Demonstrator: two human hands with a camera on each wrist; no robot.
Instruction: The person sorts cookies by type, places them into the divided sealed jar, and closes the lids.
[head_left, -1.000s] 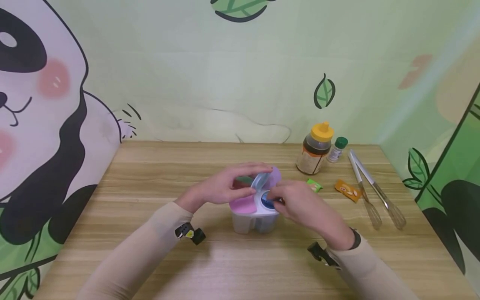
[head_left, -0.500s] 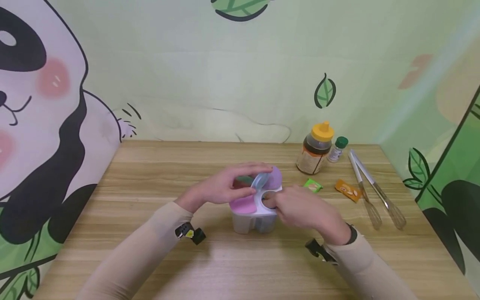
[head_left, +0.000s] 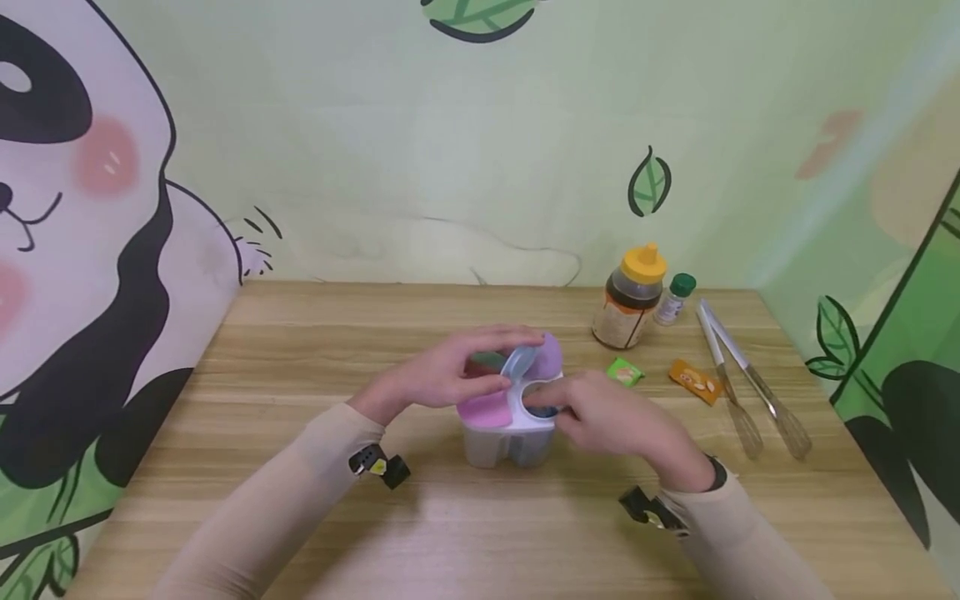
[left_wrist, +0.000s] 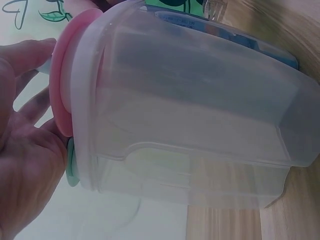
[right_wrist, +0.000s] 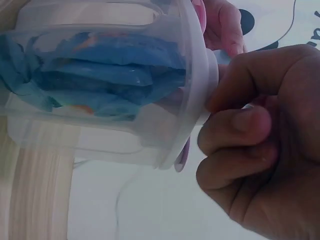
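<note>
A translucent storage box (head_left: 486,448) with a white top stands upright on the table. Its pink lid (head_left: 486,410) is down, while the blue lid (head_left: 519,364) and purple lid (head_left: 551,357) are raised. My left hand (head_left: 450,367) holds the blue lid back between thumb and fingers. A green lid (left_wrist: 73,162) shows behind the pink one in the left wrist view. My right hand (head_left: 615,417) has its index finger in the round opening, the other fingers curled outside. Below that opening, a crumpled blue packet (right_wrist: 115,75) lies inside the box; the fingertip shows faintly through the plastic.
Behind, to the right, stand a yellow-capped bottle (head_left: 630,300) and a small green-capped bottle (head_left: 675,300). A green packet (head_left: 625,372) and an orange packet (head_left: 696,382) lie nearer. Two whisks (head_left: 757,383) rest farther right. A printed wall (head_left: 420,167) borders the table.
One second ago my right fingers held the blue packet at the opening. It has gone down inside, and the right hand has dipped, then lifted slightly. My left hand stays in place.
</note>
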